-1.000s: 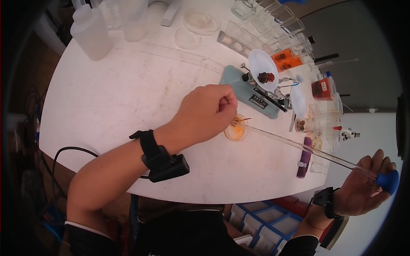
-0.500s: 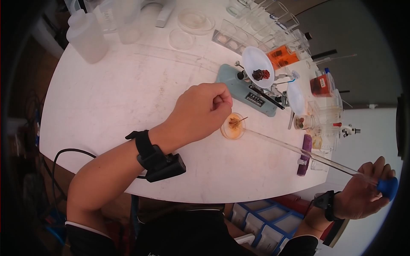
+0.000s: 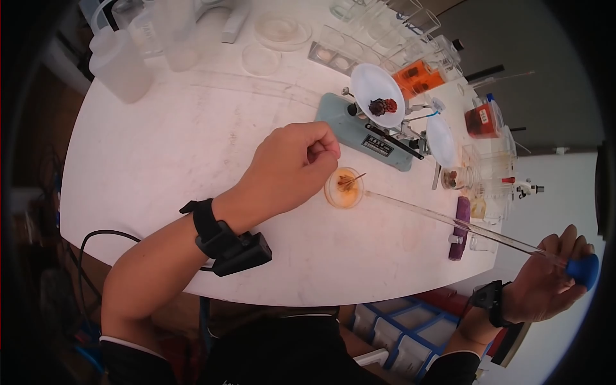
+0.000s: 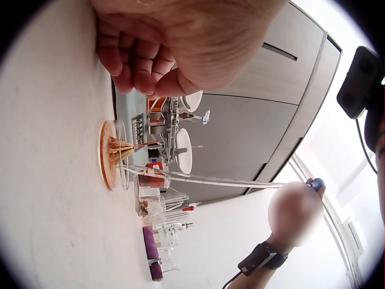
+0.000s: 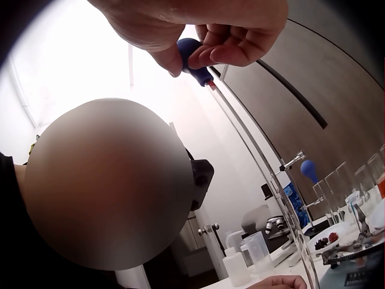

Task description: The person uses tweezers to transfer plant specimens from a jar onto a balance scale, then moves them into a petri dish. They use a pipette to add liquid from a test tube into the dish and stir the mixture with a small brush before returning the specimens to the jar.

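Observation:
My right hand [image 3: 545,282] pinches the blue rubber bulb [image 3: 582,272] of a long glass pipette [image 3: 449,226], held raised at the right. The pipette slants down to the left, its lower end close by a small glass dish [image 3: 328,197]. Orange-yellow liquid lies in the dish, with a bundle of thin brown sticks [image 3: 347,182] standing up from it. My left hand [image 3: 285,168] hovers beside the dish, its fingers loosely curled. In the left wrist view the left fingers [image 4: 142,81] show nothing between them.
A blue-grey balance [image 3: 343,131] stands behind the dish, dark red pieces on its white pan [image 3: 372,86]. At the back are a test tube rack [image 3: 340,48], petri dishes [image 3: 262,59] and a squeeze bottle [image 3: 120,74]. A purple cylinder [image 3: 459,224] lies at the right.
My left hand has shifted slightly left, uncovering more of the dish and sticks. The whole table scene has drifted a little left in view. My right hand keeps hold of the bulb.

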`<act>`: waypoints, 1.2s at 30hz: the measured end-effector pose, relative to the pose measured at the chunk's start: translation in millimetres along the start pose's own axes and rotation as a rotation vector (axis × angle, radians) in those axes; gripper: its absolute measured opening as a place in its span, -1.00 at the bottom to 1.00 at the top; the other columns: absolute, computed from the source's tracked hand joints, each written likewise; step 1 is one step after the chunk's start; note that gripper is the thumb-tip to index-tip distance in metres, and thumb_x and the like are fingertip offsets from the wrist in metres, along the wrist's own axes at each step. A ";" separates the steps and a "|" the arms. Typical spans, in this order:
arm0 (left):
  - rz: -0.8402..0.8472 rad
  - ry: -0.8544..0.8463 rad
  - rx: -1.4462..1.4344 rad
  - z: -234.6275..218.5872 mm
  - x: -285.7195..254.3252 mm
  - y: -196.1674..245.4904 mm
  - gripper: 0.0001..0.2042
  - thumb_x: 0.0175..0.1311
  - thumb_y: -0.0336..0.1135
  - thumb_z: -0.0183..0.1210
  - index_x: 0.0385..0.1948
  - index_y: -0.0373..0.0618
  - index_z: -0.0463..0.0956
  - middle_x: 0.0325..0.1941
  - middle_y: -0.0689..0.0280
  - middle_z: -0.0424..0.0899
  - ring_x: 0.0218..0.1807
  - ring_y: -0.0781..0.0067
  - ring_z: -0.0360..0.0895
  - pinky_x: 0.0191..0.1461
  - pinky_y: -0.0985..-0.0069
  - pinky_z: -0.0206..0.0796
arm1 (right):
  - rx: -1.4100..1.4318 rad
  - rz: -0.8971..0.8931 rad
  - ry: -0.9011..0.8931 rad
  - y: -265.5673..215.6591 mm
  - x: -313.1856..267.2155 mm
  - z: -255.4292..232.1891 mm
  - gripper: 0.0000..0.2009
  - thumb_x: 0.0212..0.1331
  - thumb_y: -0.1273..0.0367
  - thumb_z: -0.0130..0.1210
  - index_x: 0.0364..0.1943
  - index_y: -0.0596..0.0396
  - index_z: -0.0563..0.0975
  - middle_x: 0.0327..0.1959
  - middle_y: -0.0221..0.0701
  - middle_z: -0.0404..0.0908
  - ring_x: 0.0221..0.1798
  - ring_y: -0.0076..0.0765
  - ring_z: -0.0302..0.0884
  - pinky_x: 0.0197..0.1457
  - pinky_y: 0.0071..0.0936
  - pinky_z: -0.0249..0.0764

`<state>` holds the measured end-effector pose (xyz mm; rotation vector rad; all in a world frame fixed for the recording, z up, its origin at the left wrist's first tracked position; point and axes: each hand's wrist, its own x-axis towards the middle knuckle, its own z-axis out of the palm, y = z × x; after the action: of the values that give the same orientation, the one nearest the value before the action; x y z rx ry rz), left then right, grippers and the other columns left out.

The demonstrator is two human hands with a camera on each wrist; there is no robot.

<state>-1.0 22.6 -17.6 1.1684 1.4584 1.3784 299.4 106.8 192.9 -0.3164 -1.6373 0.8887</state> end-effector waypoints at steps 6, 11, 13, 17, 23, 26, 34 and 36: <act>-0.017 0.011 -0.021 0.5 0.2 0.7 -0.92 0.22 -0.44 0.07 -0.39 -0.23 0.52 -0.46 0.42 0.55 -0.44 0.70 0.35 -0.34 0.65 0.23 | -0.018 0.006 -0.004 1.0 0.4 -3.7 -0.38 0.06 0.06 0.34 -0.01 0.26 0.37 -0.34 -0.51 0.16 -0.26 -0.53 0.10 -0.29 -0.57 0.10; -0.022 -0.007 -0.011 0.1 -0.3 1.3 -0.92 0.25 -0.46 0.05 -0.37 -0.23 0.51 -0.42 0.47 0.53 -0.42 0.77 0.29 -0.34 0.71 0.18 | -0.034 0.003 -0.014 1.4 0.3 -3.4 -0.38 0.06 0.05 0.34 0.00 0.26 0.37 -0.34 -0.50 0.18 -0.26 -0.53 0.11 -0.29 -0.57 0.11; -0.014 -0.002 -0.007 0.6 0.1 0.9 -0.92 0.25 -0.46 0.05 -0.37 -0.23 0.51 -0.43 0.47 0.53 -0.42 0.77 0.29 -0.34 0.71 0.18 | -0.024 0.009 -0.020 0.8 0.8 -4.9 -0.38 0.06 0.05 0.34 0.00 0.26 0.37 -0.33 -0.51 0.18 -0.27 -0.53 0.11 -0.29 -0.57 0.11; -0.017 -0.005 -0.008 0.2 0.0 1.3 -0.92 0.25 -0.46 0.04 -0.37 -0.23 0.51 -0.43 0.47 0.53 -0.42 0.77 0.29 -0.33 0.71 0.19 | -0.010 0.014 -0.029 0.2 1.2 -4.3 -0.40 0.08 0.06 0.33 -0.01 0.26 0.38 -0.34 -0.52 0.19 -0.28 -0.54 0.12 -0.29 -0.57 0.11; -0.021 -0.013 -0.011 -0.3 -0.1 1.2 -0.92 0.26 -0.45 0.06 -0.36 -0.23 0.51 -0.42 0.47 0.53 -0.41 0.76 0.31 -0.32 0.70 0.20 | -0.020 0.012 -0.032 -0.1 1.6 1.9 -0.43 0.10 0.07 0.32 -0.03 0.24 0.39 -0.36 -0.53 0.19 -0.29 -0.54 0.11 -0.31 -0.57 0.10; -0.014 -0.011 -0.009 -0.1 -0.1 -0.1 -0.92 0.26 -0.44 0.06 -0.36 -0.23 0.51 -0.42 0.47 0.54 -0.41 0.75 0.31 -0.32 0.70 0.20 | -0.014 0.020 -0.034 -1.0 2.1 1.3 -0.45 0.10 0.08 0.33 -0.04 0.23 0.40 -0.36 -0.53 0.19 -0.30 -0.55 0.11 -0.31 -0.57 0.10; -0.007 -0.011 -0.012 0.1 -0.2 0.2 -0.92 0.25 -0.46 0.05 -0.37 -0.23 0.51 -0.42 0.47 0.53 -0.41 0.76 0.31 -0.32 0.70 0.20 | -0.024 0.006 -0.019 0.2 2.5 3.1 -0.48 0.10 0.11 0.33 -0.07 0.21 0.40 -0.36 -0.53 0.22 -0.30 -0.54 0.12 -0.32 -0.56 0.11; -0.005 -0.007 -0.015 0.4 -0.3 0.2 -0.92 0.25 -0.46 0.04 -0.37 -0.22 0.51 -0.42 0.47 0.53 -0.41 0.76 0.31 -0.33 0.71 0.20 | -0.028 0.006 -0.022 0.2 2.5 3.3 -0.48 0.10 0.11 0.33 -0.08 0.21 0.40 -0.36 -0.53 0.22 -0.30 -0.54 0.12 -0.32 -0.56 0.11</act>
<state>-0.5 22.4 -17.4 1.1585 1.4430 1.3788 295.6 107.2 194.5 -0.3325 -1.6716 0.8772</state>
